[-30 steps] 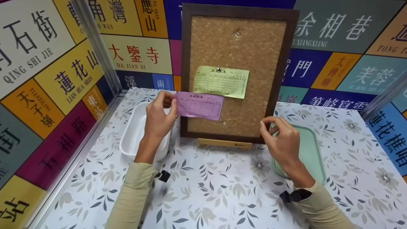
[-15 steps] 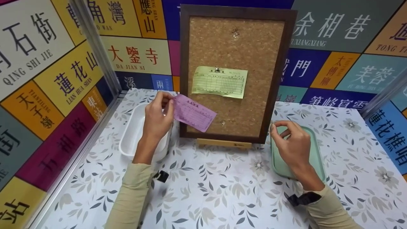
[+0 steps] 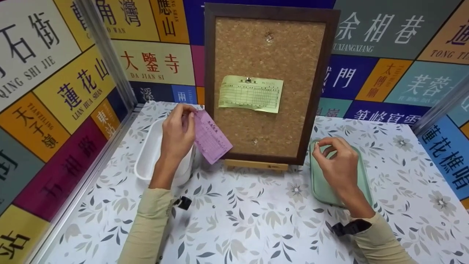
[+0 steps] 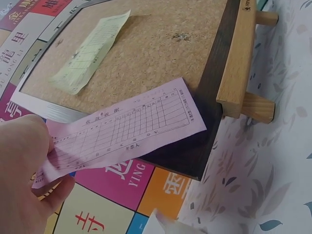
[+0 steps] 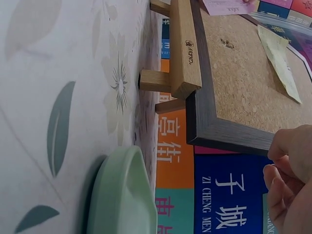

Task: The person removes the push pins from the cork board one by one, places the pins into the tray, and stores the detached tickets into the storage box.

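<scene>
My left hand [image 3: 177, 134] pinches a pink receipt slip [image 3: 212, 137] by one end, between thumb and fingers. The slip hangs tilted down to the right, in front of the lower left part of a framed corkboard [image 3: 278, 124]. Higher on the board, a silver pin [image 3: 248, 79] fixes a yellow-green receipt slip [image 3: 251, 94]. My right hand [image 3: 339, 157] hovers over a pale green tray [image 3: 361, 179], apart from the board. Its thumb and forefinger meet at a tiny pale speck, too small to name. In the right wrist view the curled fingers [image 5: 280, 178] hide what lies between them.
The corkboard leans on a small wooden easel [image 3: 256, 165]. A white tray [image 3: 141, 163] stands left of it, partly behind my left hand. Two small shiny spots, perhaps pins [image 3: 269, 37], show on the cork. Sign-patterned walls enclose the floral tablecloth [image 3: 249, 216].
The pink slip has swung from nearly level, just below the yellow-green slip, to a steep downward tilt, its free end moving left. My right hand has drawn away rightward from the board's lower right corner.
</scene>
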The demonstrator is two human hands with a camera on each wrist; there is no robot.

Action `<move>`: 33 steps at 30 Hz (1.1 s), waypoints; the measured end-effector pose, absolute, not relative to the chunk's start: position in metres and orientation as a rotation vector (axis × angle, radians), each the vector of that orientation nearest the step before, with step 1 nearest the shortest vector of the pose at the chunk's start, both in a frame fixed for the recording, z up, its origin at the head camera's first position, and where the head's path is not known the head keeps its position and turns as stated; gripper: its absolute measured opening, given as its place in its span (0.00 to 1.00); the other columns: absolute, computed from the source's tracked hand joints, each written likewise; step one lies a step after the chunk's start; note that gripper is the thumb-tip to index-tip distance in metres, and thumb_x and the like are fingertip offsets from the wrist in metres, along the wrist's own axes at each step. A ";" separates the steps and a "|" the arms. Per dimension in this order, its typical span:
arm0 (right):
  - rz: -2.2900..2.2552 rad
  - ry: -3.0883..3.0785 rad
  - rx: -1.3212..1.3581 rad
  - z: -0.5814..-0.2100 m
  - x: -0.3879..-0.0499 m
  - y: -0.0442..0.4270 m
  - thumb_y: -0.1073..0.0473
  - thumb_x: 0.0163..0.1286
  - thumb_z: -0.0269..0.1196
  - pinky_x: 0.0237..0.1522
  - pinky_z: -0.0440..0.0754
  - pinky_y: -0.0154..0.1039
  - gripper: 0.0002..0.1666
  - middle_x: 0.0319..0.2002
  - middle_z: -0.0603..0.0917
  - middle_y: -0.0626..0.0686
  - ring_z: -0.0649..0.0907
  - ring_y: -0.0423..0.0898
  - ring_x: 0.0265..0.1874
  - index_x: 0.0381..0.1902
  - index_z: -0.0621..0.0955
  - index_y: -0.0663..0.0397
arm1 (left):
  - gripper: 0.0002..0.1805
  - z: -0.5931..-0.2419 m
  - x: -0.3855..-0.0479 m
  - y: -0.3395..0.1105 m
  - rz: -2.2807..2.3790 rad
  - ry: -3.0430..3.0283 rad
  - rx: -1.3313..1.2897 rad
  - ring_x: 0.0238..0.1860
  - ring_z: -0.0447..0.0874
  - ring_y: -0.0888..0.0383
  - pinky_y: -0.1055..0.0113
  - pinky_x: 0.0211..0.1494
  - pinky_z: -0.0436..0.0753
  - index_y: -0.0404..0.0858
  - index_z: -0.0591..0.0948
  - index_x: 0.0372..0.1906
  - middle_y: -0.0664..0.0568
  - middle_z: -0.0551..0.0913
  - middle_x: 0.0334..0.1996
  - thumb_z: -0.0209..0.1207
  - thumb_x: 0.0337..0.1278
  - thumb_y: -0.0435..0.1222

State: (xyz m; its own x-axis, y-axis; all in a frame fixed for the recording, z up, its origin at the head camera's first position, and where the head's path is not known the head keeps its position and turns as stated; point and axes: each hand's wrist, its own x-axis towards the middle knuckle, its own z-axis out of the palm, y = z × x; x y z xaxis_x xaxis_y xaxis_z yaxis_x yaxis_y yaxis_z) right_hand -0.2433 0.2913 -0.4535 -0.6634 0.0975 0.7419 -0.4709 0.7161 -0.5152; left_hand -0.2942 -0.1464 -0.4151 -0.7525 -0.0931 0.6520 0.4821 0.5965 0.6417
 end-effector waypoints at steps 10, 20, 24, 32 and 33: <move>0.936 -2.136 0.262 -0.453 -0.245 0.296 0.66 0.65 0.75 0.31 0.76 0.21 0.03 0.34 0.89 0.52 0.83 0.42 0.26 0.34 0.89 0.55 | 0.08 -0.407 -0.293 -0.163 -1.120 -2.160 -0.275 0.57 0.87 0.53 0.57 0.68 0.84 0.37 0.85 0.53 0.46 0.88 0.51 0.57 0.80 0.32; 0.888 -2.215 0.160 -0.456 -0.249 0.305 0.66 0.64 0.74 0.34 0.71 0.25 0.02 0.29 0.88 0.51 0.81 0.39 0.24 0.34 0.90 0.55 | 0.08 -0.405 -0.293 -0.186 -1.033 -2.180 -0.238 0.56 0.86 0.49 0.52 0.68 0.82 0.39 0.87 0.51 0.44 0.88 0.50 0.58 0.80 0.32; 0.878 -2.262 0.121 -0.461 -0.252 0.310 0.63 0.65 0.74 0.34 0.69 0.27 0.02 0.26 0.88 0.53 0.79 0.38 0.22 0.35 0.90 0.56 | 0.08 -0.407 -0.294 -0.192 -1.018 -2.222 -0.194 0.56 0.86 0.49 0.51 0.68 0.83 0.41 0.87 0.50 0.44 0.88 0.50 0.59 0.80 0.32; 0.855 -2.365 0.032 -0.469 -0.257 0.320 0.59 0.66 0.73 0.28 0.69 0.24 0.03 0.23 0.90 0.53 0.78 0.27 0.20 0.34 0.91 0.53 | 0.09 -0.414 -0.297 -0.199 -1.016 -2.339 -0.110 0.57 0.85 0.46 0.47 0.69 0.79 0.45 0.88 0.50 0.45 0.88 0.51 0.60 0.78 0.32; 0.855 -2.375 0.027 -0.470 -0.257 0.321 0.59 0.66 0.73 0.28 0.69 0.23 0.03 0.24 0.91 0.53 0.78 0.26 0.20 0.34 0.91 0.53 | 0.09 -0.415 -0.298 -0.199 -1.012 -2.355 -0.104 0.57 0.85 0.45 0.47 0.68 0.79 0.45 0.89 0.50 0.45 0.88 0.51 0.60 0.78 0.32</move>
State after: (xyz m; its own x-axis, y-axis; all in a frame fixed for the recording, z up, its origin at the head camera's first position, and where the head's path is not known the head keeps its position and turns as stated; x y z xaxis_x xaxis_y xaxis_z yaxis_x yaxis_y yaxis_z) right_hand -0.2574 0.3208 -0.4702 -0.8153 0.1777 0.5510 -0.2142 0.7916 -0.5722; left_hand -0.2976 -0.1990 -0.4152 -0.8357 -0.1462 0.5294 0.2833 0.7111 0.6435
